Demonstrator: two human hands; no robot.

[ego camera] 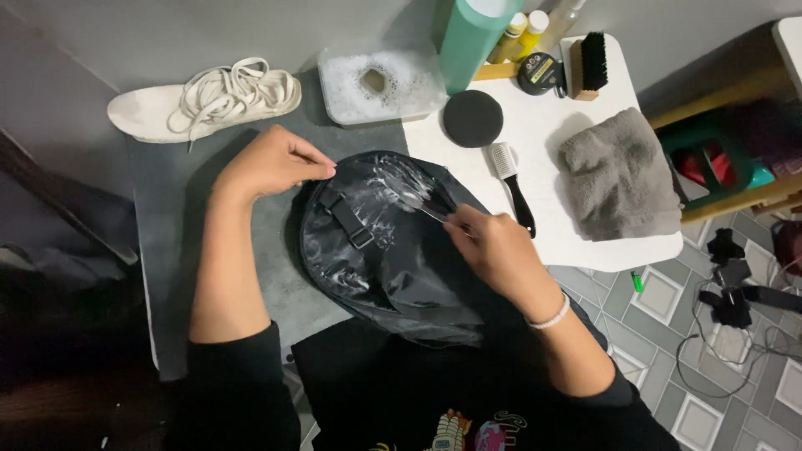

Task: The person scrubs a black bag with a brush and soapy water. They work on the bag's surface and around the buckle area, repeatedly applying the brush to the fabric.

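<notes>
Scrubbing soapy black cap [376, 250], seemingly, hands [493, 246]

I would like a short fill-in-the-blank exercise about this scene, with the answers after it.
1. The left hand pinches the edge of a soapy ____ cap.
2. The white sneaker lies on a ____ mat.
3. The folded towel is ____ in colour.

Answers: black; grey; grey
</notes>
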